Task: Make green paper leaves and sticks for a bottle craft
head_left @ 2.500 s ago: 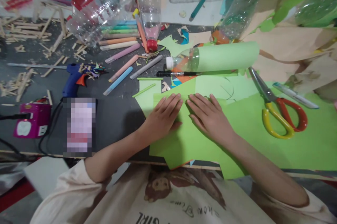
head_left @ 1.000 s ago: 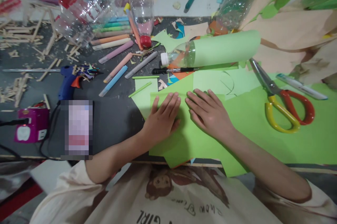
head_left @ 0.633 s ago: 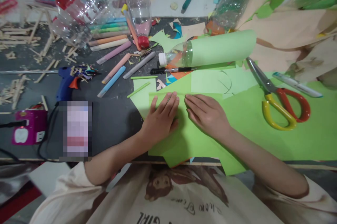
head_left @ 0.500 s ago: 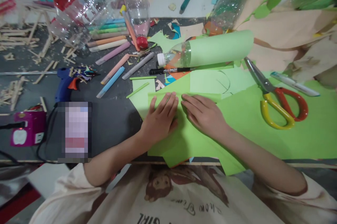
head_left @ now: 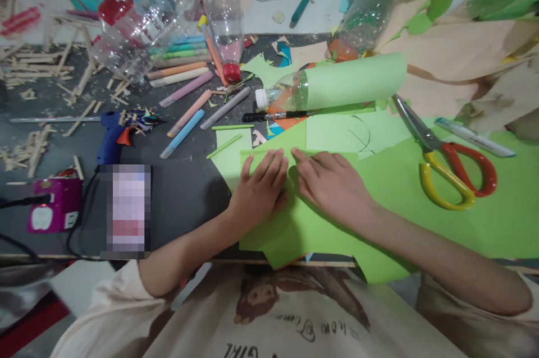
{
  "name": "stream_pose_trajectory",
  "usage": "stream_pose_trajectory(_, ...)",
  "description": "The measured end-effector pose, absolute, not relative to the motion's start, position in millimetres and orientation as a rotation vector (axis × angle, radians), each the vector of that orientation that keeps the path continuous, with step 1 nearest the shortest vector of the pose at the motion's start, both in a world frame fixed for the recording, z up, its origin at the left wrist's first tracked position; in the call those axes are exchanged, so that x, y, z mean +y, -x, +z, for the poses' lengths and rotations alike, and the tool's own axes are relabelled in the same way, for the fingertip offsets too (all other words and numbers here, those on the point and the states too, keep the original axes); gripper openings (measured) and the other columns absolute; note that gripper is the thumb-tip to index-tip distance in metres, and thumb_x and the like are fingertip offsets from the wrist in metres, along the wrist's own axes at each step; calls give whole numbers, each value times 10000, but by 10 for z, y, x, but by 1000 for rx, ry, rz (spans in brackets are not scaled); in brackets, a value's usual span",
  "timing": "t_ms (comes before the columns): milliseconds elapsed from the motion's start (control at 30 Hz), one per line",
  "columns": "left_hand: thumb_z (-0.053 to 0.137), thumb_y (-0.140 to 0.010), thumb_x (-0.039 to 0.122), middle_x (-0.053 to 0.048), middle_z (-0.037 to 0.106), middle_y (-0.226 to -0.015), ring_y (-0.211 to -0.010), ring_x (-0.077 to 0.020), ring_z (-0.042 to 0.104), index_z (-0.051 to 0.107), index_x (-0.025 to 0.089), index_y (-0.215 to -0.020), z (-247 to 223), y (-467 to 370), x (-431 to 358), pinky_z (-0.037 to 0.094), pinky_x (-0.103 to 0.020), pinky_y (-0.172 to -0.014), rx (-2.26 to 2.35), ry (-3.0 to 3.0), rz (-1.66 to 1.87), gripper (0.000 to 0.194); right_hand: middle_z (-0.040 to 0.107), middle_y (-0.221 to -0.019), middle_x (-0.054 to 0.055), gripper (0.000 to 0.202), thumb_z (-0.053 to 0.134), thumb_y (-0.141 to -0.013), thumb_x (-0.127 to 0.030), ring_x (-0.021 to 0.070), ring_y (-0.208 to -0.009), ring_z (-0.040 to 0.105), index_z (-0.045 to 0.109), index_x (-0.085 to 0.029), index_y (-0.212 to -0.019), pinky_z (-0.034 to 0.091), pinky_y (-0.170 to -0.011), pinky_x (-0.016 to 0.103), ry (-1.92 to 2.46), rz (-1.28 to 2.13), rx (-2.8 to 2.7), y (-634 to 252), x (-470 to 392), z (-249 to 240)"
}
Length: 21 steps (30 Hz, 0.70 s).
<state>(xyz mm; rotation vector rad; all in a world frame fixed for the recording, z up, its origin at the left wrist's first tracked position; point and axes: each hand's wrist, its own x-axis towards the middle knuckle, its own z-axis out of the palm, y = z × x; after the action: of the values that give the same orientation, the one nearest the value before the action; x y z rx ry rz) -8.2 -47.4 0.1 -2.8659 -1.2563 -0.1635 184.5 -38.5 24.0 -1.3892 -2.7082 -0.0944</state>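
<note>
Both hands press on a sheet of green paper, along its narrow folded or rolled far edge. My left hand lies with its fingers stretched out on that edge. Beside it, my right hand rests with the index finger extended on the edge and the other fingers bent a little. Just beyond the hands are a pale green paper piece, a black pen and two thin green paper rolls. Past them lies a plastic bottle wrapped in light green paper.
Scissors with red and yellow handles and a white pen lie at right. To the left are several colored markers, a blue glue gun, a purple box, a blurred phone and wooden sticks. Clear bottles stand behind.
My right index finger has straightened out along the paper's edge while the other fingers pulled back a little. My left hand stays in place on the paper. The whole view has shifted slightly.
</note>
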Motion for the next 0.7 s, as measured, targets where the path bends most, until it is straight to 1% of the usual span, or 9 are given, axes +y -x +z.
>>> stream_pose_trajectory(133,372,-978,308,-203,510,-1485,-1393,-302,440,430,55,-1456,4,80,-471,288,-492,-1137,-1277,2892,-134,544,775,-884,151,258,443,-929,-138,243,-756,586,677,-70,-1015,346,-703,341,1471,-230,-2744,-2051,-421,332)
stream_pose_trajectory(233,365,-977,308,-203,521,-1477,-1382,-303,451,446,50,-1442,4,74,-468,300,-498,-1122,-1263,2873,-126,537,764,-779,151,291,433,-943,-152,239,-680,615,678,-34,-1046,340,-617,325,1519,-304,-2761,-2222,-492,390)
stream_pose_trajectory(300,371,-977,304,-205,531,-1467,-1377,-302,459,451,50,-1437,5,79,-464,306,-493,-1115,-1252,2869,-139,531,757,-728,141,329,412,-955,-163,220,-576,607,666,-18,-1104,281,-521,306,1615,-310,-2766,-2289,-546,414)
stream_pose_trajectory(367,370,-984,309,-199,531,-1469,-1374,-297,463,449,61,-1443,5,94,-459,305,-485,-1116,-1249,2874,-138,528,764,-738,147,364,385,-967,-181,188,-464,562,655,-18,-1147,191,-457,295,1731,-270,-2775,-2309,-589,418)
stream_pose_trajectory(433,359,-999,334,-185,530,-1475,-1369,-288,473,451,79,-1448,12,115,-455,299,-469,-1124,-1250,2869,-126,524,782,-825,173,390,367,-974,-208,161,-397,519,648,-26,-1174,129,-436,291,1827,-206,-2780,-2298,-613,408)
stream_pose_trajectory(500,359,-1011,379,-166,533,-1478,-1363,-278,483,453,98,-1451,30,136,-454,298,-444,-1130,-1255,2863,-119,531,788,-909,192,413,364,-978,-245,154,-377,509,638,-33,-1202,110,-430,286,1898,-149,-2772,-2278,-615,397)
stream_pose_trajectory(567,382,-1010,411,-155,534,-1479,-1367,-272,484,443,100,-1461,68,159,-454,311,-415,-1132,-1281,2870,-99,551,789,-950,196,433,364,-979,-279,157,-371,509,637,-42,-1217,102,-427,282,1943,-112,-2762,-2267,-603,395)
stream_pose_trajectory(700,436,-996,386,-186,547,-1454,-1348,-271,509,422,49,-1464,180,260,-449,390,-387,-1094,-1360,2885,-13,577,786,-988,204,437,366,-986,-298,147,-368,506,642,-56,-1223,94,-425,285,1996,-32,-2767,-2274,-575,420)
